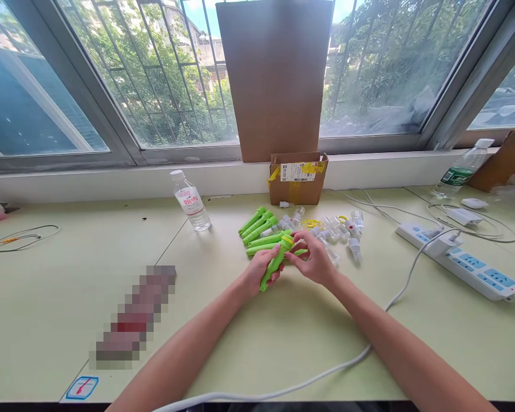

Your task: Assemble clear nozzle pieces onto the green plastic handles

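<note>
"What do we hold?"
"Our left hand [260, 270] holds a green tube [274, 266] at a tilt, a yellow ring [288, 240] around its upper end. Our right hand [316, 261] bends narrowly at that ring; whether it grips, we cannot tell."
"Where do we have the tube?"
"Over the surface [214, 320], just nearer us than the other green tubes [260, 230]."

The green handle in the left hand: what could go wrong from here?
The green handle could twist or slip in the left hand's grip. The yellow ring at its upper end, close to the right hand, might end up crooked. The white cable passes under the right forearm, so an arm movement could drag it.
</note>
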Tool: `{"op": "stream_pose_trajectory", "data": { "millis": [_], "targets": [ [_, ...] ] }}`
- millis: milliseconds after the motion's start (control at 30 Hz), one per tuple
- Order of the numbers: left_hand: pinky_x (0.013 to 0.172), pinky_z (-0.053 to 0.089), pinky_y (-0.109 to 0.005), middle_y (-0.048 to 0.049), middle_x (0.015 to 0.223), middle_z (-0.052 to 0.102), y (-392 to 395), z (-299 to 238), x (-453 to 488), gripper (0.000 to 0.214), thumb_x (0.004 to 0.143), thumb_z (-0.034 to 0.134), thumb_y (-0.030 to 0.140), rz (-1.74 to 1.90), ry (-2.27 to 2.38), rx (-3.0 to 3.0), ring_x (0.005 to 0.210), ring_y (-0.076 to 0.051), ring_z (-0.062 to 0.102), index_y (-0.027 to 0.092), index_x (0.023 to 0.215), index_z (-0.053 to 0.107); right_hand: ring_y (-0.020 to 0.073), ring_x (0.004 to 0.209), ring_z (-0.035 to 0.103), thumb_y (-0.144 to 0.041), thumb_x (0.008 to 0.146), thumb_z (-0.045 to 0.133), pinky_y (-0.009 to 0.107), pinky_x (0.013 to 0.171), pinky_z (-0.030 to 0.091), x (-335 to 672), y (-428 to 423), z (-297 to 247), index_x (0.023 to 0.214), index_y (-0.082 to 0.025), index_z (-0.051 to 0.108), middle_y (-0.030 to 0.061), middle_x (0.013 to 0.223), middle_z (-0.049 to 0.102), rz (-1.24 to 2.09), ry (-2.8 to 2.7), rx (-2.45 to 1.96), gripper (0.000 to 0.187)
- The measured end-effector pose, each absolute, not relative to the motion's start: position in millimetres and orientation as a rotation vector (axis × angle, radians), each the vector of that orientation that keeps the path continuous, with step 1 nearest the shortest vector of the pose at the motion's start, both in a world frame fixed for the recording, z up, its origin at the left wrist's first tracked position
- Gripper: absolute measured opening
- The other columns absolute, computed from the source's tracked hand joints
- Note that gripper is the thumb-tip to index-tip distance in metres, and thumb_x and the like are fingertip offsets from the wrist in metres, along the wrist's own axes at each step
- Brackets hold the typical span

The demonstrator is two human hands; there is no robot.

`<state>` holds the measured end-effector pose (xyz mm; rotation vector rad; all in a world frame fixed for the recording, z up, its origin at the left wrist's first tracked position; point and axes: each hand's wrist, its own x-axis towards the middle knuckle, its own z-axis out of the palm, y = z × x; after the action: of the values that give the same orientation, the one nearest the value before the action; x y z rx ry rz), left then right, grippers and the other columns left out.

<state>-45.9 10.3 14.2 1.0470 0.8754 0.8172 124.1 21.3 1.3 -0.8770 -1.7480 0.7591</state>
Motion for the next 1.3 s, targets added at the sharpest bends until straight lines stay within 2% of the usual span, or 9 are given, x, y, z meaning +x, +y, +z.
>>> {"op": "stream_pose_trajectory", "data": {
  "millis": [200, 367, 467, 567, 733, 867, 1067, 1233, 1300],
  "targets": [
    [0.030, 0.023, -0.015, 0.0040, 0.062, 0.058, 6, 16, -42, 0.045, 0.068, 0.074, 0.046, 0.789, 0.920, 1.098, 0.034, -0.002, 0.036, 0.018, 0.091, 0.048, 0.0152, 0.073, 0.065, -0.040, 0.081, 0.061, 0.026, 0.050, 0.054, 124, 25, -1, 0.087, -0.022, 0.044, 0.0071, 0.109, 0.056, 0.756, -1.713, -0.937, 0.025],
    [0.033, 0.032, -0.017, 0.0000, 0.072, 0.066, 8, 12, -42, 0.054, 0.058, 0.081, 0.037, 0.837, 0.951, 1.092, 0.041, -0.008, 0.051, 0.021, 0.087, 0.039, 0.0154, 0.071, 0.065, -0.042, 0.081, 0.061, 0.027, 0.051, 0.053, 125, 27, -4, 0.084, -0.022, 0.045, 0.0075, 0.109, 0.057, 0.750, -1.685, -0.940, 0.026],
    [0.038, 0.037, -0.019, -0.0007, 0.073, 0.065, 10, 11, -43, 0.045, 0.062, 0.076, 0.042, 0.868, 1.025, 1.224, 0.050, -0.012, 0.059, 0.021, 0.083, 0.042, 0.0148, 0.070, 0.064, -0.041, 0.080, 0.062, 0.027, 0.052, 0.053, 126, 27, -4, 0.084, -0.021, 0.045, 0.0075, 0.107, 0.057, 0.692, -1.677, -0.947, 0.026],
    [0.044, 0.036, -0.021, 0.0007, 0.067, 0.061, 8, 8, -41, 0.036, 0.070, 0.068, 0.049, 0.966, 1.168, 1.508, 0.052, -0.013, 0.056, 0.020, 0.083, 0.050, 0.0135, 0.067, 0.063, -0.040, 0.080, 0.063, 0.026, 0.051, 0.052, 128, 27, -2, 0.083, -0.022, 0.045, 0.0072, 0.107, 0.056, 0.637, -1.657, -0.946, 0.026],
    [0.058, 0.036, -0.024, -0.0013, 0.075, 0.062, 1, 3, -36, 0.039, 0.066, 0.074, 0.038, 1.232, 1.377, 1.768, 0.064, -0.019, 0.056, 0.025, 0.098, 0.057, 0.0124, 0.064, 0.063, -0.044, 0.079, 0.064, 0.027, 0.050, 0.055, 130, 30, -4, 0.085, -0.022, 0.045, 0.0068, 0.109, 0.055, 0.709, -1.564, -0.948, 0.030],
    [0.063, 0.036, -0.024, -0.0007, 0.075, 0.061, -1, 1, -35, 0.025, 0.072, 0.068, 0.033, 1.269, 1.363, 1.778, 0.065, -0.019, 0.056, 0.026, 0.093, 0.057, 0.0128, 0.064, 0.063, -0.046, 0.077, 0.066, 0.029, 0.051, 0.057, 129, 30, -5, 0.086, -0.022, 0.045, 0.0065, 0.108, 0.055, 0.749, -1.534, -0.935, 0.033],
    [0.054, 0.035, -0.022, 0.0012, 0.072, 0.063, -4, -1, -30, 0.026, 0.078, 0.063, 0.038, 1.196, 1.238, 1.639, 0.057, -0.013, 0.053, 0.022, 0.094, 0.049, 0.0154, 0.067, 0.065, -0.051, 0.074, 0.068, 0.029, 0.050, 0.058, 129, 30, -5, 0.085, -0.023, 0.045, 0.0074, 0.108, 0.055, 0.794, -1.524, -0.960, 0.038],
    [0.051, 0.037, -0.020, 0.0018, 0.069, 0.061, -3, -1, -29, 0.032, 0.073, 0.068, 0.040, 1.152, 1.173, 1.450, 0.058, -0.012, 0.055, 0.021, 0.090, 0.049, 0.0171, 0.069, 0.066, -0.053, 0.074, 0.067, 0.030, 0.051, 0.058, 129, 33, -6, 0.083, -0.022, 0.046, 0.0067, 0.104, 0.057, 0.797, -1.541, -1.006, 0.038],
    [0.048, 0.035, -0.019, 0.0025, 0.067, 0.061, -2, 0, -29, 0.033, 0.073, 0.069, 0.041, 1.129, 1.153, 1.413, 0.052, -0.009, 0.052, 0.020, 0.089, 0.049, 0.0173, 0.069, 0.066, -0.053, 0.074, 0.067, 0.030, 0.051, 0.059, 129, 33, -6, 0.083, -0.022, 0.046, 0.0067, 0.104, 0.057, 0.795, -1.539, -1.010, 0.039]
  ]
}}
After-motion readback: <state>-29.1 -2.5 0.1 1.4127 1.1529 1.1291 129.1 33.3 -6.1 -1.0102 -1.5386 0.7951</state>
